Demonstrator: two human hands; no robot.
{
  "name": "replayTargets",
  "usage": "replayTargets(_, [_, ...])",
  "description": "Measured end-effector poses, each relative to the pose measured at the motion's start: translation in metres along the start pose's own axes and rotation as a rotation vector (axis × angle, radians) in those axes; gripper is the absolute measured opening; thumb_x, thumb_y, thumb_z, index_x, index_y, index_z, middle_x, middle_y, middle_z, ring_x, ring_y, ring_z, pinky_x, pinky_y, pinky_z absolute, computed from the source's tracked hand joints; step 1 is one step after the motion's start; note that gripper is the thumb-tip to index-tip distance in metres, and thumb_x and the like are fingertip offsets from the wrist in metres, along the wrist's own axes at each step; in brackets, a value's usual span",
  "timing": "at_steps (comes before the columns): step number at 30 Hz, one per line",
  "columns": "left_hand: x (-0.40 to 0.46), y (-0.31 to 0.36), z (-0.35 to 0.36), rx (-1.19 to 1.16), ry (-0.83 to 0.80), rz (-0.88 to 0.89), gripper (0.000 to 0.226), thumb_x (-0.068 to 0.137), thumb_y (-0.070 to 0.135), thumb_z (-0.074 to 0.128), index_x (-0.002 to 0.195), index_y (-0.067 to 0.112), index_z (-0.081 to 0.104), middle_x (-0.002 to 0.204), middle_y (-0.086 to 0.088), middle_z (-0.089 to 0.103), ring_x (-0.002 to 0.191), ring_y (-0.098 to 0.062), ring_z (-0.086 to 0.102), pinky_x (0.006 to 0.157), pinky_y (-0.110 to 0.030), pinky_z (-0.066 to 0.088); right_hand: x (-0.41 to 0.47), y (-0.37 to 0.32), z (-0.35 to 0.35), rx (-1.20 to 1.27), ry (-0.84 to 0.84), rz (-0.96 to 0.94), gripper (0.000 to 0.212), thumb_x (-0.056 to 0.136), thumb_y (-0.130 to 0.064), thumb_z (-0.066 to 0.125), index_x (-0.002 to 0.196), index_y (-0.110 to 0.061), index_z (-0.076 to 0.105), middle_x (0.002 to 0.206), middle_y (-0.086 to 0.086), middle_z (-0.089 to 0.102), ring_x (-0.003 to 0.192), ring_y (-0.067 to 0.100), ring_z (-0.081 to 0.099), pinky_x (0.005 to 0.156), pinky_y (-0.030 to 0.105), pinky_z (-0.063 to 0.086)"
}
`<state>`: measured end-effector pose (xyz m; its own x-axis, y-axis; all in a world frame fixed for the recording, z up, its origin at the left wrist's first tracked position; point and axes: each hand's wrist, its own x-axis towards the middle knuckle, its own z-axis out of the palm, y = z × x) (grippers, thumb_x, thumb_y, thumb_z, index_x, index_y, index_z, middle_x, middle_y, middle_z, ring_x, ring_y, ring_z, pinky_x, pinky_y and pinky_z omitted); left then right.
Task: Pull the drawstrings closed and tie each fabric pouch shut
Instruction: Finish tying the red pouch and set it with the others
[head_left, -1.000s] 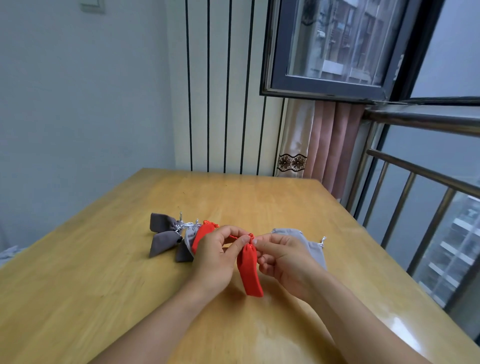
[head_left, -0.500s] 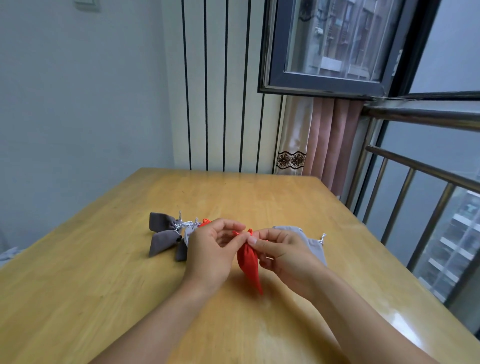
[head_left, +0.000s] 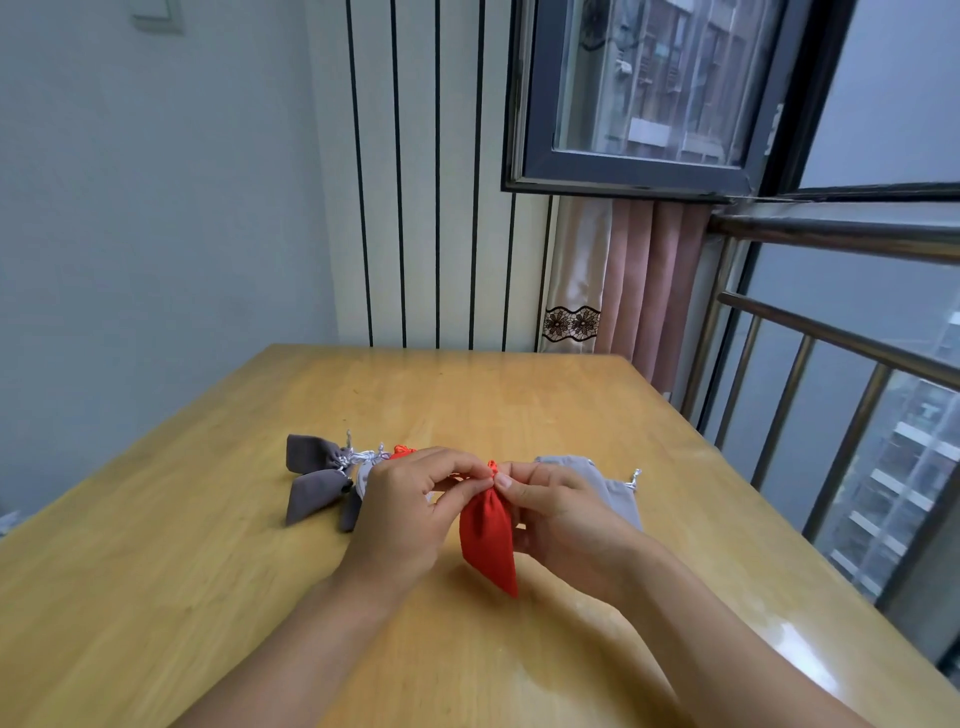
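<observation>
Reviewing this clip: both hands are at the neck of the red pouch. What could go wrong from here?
1. The left hand and right hand pinch only the gathered neck of the red pouch, whose body hangs free; a slipped cord could let the mouth reopen.
2. The hands work close to the tied grey pouches and the light grey pouch, so a wide pull might nudge them along the table.

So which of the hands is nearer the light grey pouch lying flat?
Right. The right hand overlaps the light grey pouch; the left hand sits across the red pouch, farther away.
</observation>
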<state>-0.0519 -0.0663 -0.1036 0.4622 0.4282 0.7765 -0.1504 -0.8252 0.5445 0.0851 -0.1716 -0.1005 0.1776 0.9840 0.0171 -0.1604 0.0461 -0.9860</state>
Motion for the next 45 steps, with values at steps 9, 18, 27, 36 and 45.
replayTargets(9, [0.002,-0.011,-0.001,0.151,-0.193,0.258,0.003,0.082,0.010,0.073,0.085,0.011,0.074,0.083,0.006,0.071,0.081,0.002,0.062,0.079,-0.010,0.045,-0.002,-0.002,0.010,0.085,0.173,0.159,0.033,0.100,-0.024,0.056,0.068,-0.014,0.058,0.064,0.001,0.045,0.055,0.012,0.044,0.053,0.023,0.037])
replayTargets(18, [0.006,-0.004,-0.001,0.440,-0.494,0.227,0.017,0.090,0.037,0.054,0.091,0.025,0.066,0.093,0.010,0.065,0.090,-0.012,0.063,0.075,-0.036,0.053,0.001,0.002,0.008,0.157,0.405,0.385,0.022,0.087,-0.002,0.063,0.067,-0.010,0.057,0.056,0.002,0.045,0.046,0.012,0.040,0.044,0.021,0.031])
replayTargets(27, [-0.004,-0.005,0.004,0.367,-0.524,-0.073,0.005,0.099,0.028,0.049,0.093,0.028,0.049,0.101,0.011,0.053,0.092,-0.010,0.055,0.082,-0.033,0.046,0.003,0.003,0.014,0.063,0.465,0.327,0.015,0.091,-0.014,0.067,0.077,-0.011,0.061,0.060,0.000,0.047,0.049,0.011,0.043,0.044,0.020,0.035])
replayTargets(36, [-0.004,-0.018,0.019,0.073,-0.222,-0.365,0.011,0.100,0.022,0.051,0.089,0.020,0.054,0.082,0.008,0.060,0.078,-0.010,0.058,0.070,-0.022,0.042,-0.002,-0.007,0.013,-0.015,0.518,0.104,0.028,0.097,-0.019,0.063,0.071,-0.013,0.056,0.056,-0.003,0.051,0.059,0.013,0.050,0.052,0.023,0.044])
replayTargets(45, [-0.005,-0.010,0.016,-0.365,-0.136,-0.483,0.010,0.093,0.008,0.062,0.099,0.012,0.070,0.087,-0.005,0.075,0.080,-0.019,0.073,0.068,-0.026,0.057,-0.005,-0.008,0.015,0.087,0.413,0.071,0.022,0.097,-0.023,0.063,0.080,-0.009,0.062,0.070,0.004,0.061,0.064,0.015,0.060,0.056,0.027,0.054])
